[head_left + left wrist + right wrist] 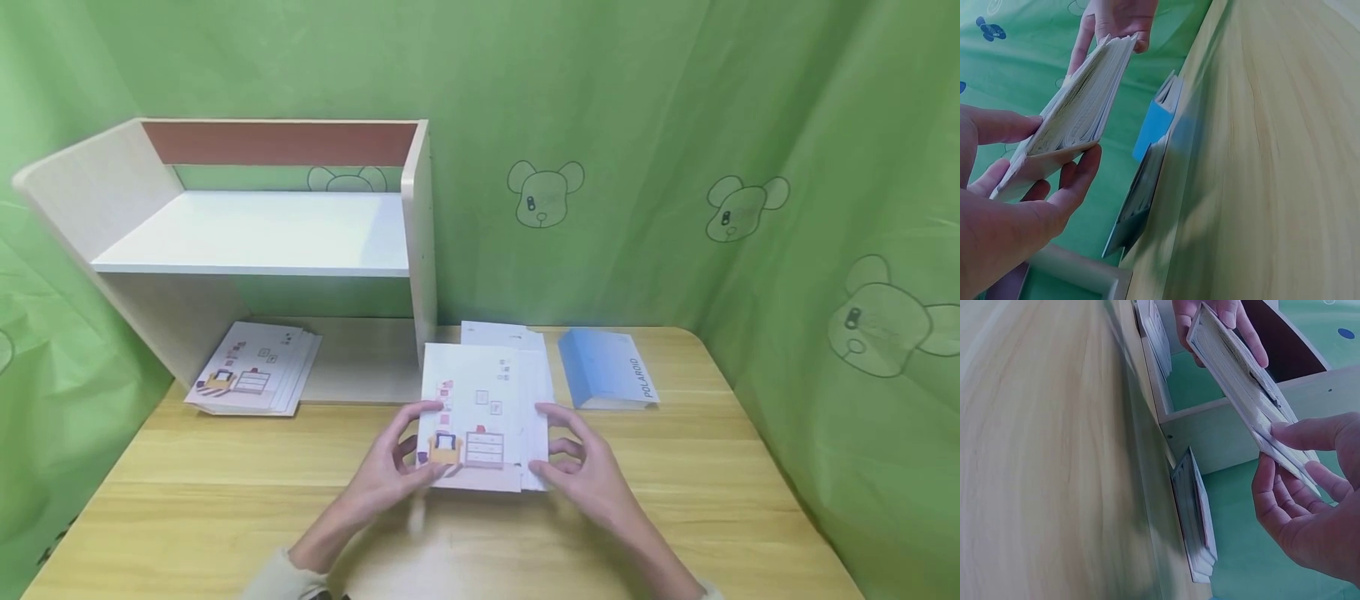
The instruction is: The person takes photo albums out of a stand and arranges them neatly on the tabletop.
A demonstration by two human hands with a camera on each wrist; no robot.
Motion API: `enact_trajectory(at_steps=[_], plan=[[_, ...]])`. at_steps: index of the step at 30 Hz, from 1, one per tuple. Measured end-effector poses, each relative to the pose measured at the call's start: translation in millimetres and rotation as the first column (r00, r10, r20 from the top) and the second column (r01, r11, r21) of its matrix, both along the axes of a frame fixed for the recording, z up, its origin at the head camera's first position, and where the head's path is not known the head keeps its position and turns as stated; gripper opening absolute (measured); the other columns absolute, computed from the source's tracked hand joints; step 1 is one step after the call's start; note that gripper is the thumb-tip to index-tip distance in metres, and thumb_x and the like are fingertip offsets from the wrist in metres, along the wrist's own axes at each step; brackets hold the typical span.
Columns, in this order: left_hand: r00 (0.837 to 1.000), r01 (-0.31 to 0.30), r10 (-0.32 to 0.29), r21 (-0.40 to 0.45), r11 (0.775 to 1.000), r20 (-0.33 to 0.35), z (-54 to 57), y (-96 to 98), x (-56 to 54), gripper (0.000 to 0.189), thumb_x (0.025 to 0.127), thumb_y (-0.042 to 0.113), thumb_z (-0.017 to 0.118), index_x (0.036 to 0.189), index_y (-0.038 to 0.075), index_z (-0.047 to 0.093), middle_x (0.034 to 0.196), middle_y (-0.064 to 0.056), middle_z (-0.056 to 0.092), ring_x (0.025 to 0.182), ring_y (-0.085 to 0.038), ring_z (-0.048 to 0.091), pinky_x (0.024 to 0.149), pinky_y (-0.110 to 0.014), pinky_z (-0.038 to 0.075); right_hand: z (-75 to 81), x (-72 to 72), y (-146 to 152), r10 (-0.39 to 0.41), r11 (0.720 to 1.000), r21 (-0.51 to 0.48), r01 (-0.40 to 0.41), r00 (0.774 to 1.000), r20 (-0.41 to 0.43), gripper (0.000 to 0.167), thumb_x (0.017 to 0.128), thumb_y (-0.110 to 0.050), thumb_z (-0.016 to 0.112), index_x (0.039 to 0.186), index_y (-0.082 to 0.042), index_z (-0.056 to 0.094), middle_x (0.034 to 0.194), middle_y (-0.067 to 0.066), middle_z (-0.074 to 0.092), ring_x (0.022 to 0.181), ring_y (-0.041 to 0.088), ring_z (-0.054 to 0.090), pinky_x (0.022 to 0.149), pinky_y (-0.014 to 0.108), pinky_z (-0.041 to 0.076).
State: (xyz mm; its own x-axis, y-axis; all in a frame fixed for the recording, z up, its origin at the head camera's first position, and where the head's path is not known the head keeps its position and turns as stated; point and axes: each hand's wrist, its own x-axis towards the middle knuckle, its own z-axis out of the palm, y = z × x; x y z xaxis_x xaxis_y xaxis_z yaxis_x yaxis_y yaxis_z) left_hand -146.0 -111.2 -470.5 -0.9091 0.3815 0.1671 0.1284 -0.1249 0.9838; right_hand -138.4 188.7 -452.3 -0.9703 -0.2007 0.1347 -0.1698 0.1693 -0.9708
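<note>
My left hand [393,454] grips the left edge of a white photo album [468,417], its cover printed with a yellow armchair and a drawer chest. My right hand [588,462] holds the album's right edge, where loose-looking pages show beyond the cover. Both hold it raised above the table. In the left wrist view, the thumb and curled fingers of the left hand [1029,194] pinch the spine end of the thick album [1079,100]. The right wrist view shows the right hand [1316,512] with thumb and fingers on opposite faces of the album [1247,381].
A wooden shelf unit [422,250] stands at the back left. Similar white albums [247,367] lie in its lower left. Behind the held album lies another white stack [495,333]. A blue album [611,367] marked POLAROID lies to its right. Green curtain [637,100] surrounds the wooden table [247,475].
</note>
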Motion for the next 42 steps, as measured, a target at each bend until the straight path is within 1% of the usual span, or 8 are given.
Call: enact_trajectory(at_steps=[5,8,19,22,25,31,36,42], plan=[[1.0,0.014,-0.014,0.01,1.0,-0.002,-0.2,7.2,-2.1,0.081,0.082,-0.013,0.073,0.152,0.013,0.041,0.156,-0.021,0.029,0.128,-0.051,0.05,0.087,-0.047,0.061,0.9,0.7,7.5,0.0,1.0,-0.005,0.0,1.0,-0.006,0.08,0.078,0.016,0.076,0.148,-0.013,0.051,0.136,0.018,0.051,0.096,0.03,0.069,0.079,0.04,0.064],[1.0,0.018,-0.018,0.006,1.0,0.002,-0.5,11.6,-3.3,0.08,0.082,-0.013,0.072,0.152,0.014,0.042,0.156,-0.02,0.03,0.127,-0.05,0.051,0.087,-0.046,0.061,1.0,1.1,12.0,-0.004,1.0,-0.006,0.004,1.0,-0.007,0.08,0.078,0.016,0.076,0.148,-0.013,0.051,0.135,0.018,0.051,0.096,0.03,0.069,0.079,0.04,0.064],[0.999,0.039,-0.04,0.018,0.999,0.028,0.6,25.9,-6.9,0.08,0.083,-0.011,0.074,0.15,0.021,0.045,0.156,-0.011,0.032,0.126,-0.045,0.054,0.088,-0.049,0.061,1.4,2.6,27.4,-0.023,1.0,0.007,0.023,1.0,-0.01,0.077,0.081,0.009,0.079,0.149,-0.012,0.05,0.137,0.019,0.049,0.097,0.026,0.069,0.079,0.037,0.064],[0.998,0.056,-0.057,0.019,0.998,0.036,-0.2,29.8,-7.8,0.08,0.083,-0.01,0.074,0.15,0.023,0.045,0.156,-0.011,0.032,0.127,-0.044,0.054,0.089,-0.049,0.061,1.7,3.9,31.9,-0.028,1.0,0.007,0.028,1.0,-0.009,0.077,0.081,0.009,0.079,0.149,-0.01,0.049,0.136,0.019,0.049,0.097,0.026,0.069,0.08,0.037,0.064],[0.997,0.068,-0.068,0.019,0.998,0.033,-2.1,33.7,-8.8,0.08,0.083,-0.01,0.073,0.151,0.021,0.044,0.157,-0.013,0.031,0.127,-0.045,0.053,0.09,-0.048,0.06,1.7,5.2,36.3,-0.026,1.0,0.009,0.026,1.0,-0.01,0.076,0.082,0.009,0.078,0.149,-0.009,0.049,0.137,0.019,0.049,0.097,0.026,0.069,0.081,0.038,0.064],[0.997,0.07,-0.071,0.032,0.997,0.027,-3.6,41.1,-9.9,0.08,0.083,-0.012,0.073,0.151,0.018,0.044,0.156,-0.017,0.03,0.127,-0.044,0.054,0.091,-0.045,0.06,2.7,6.8,44.1,-0.035,0.999,0.036,0.035,0.999,-0.011,0.076,0.083,0.007,0.079,0.15,-0.011,0.049,0.139,0.017,0.047,0.099,0.024,0.069,0.081,0.038,0.064],[0.996,0.071,-0.073,0.047,0.996,0.052,-3.6,48.0,-10.8,0.081,0.082,-0.013,0.074,0.151,0.02,0.046,0.153,-0.016,0.034,0.123,-0.039,0.057,0.09,-0.045,0.061,3.8,7.6,50.2,-0.045,0.998,0.048,0.045,0.999,-0.013,0.077,0.082,0.008,0.079,0.15,-0.009,0.048,0.139,0.019,0.046,0.097,0.023,0.07,0.081,0.037,0.064],[0.996,0.071,-0.073,0.046,0.996,0.052,-6.0,57.8,-11.6,0.081,0.082,-0.014,0.073,0.15,0.019,0.046,0.154,-0.016,0.034,0.123,-0.04,0.058,0.089,-0.044,0.061,2.9,10.0,59.2,-0.054,0.997,0.058,0.053,0.999,0.01,0.077,0.084,0.006,0.079,0.151,-0.01,0.047,0.141,0.016,0.046,0.098,0.024,0.071,0.081,0.037,0.064]])
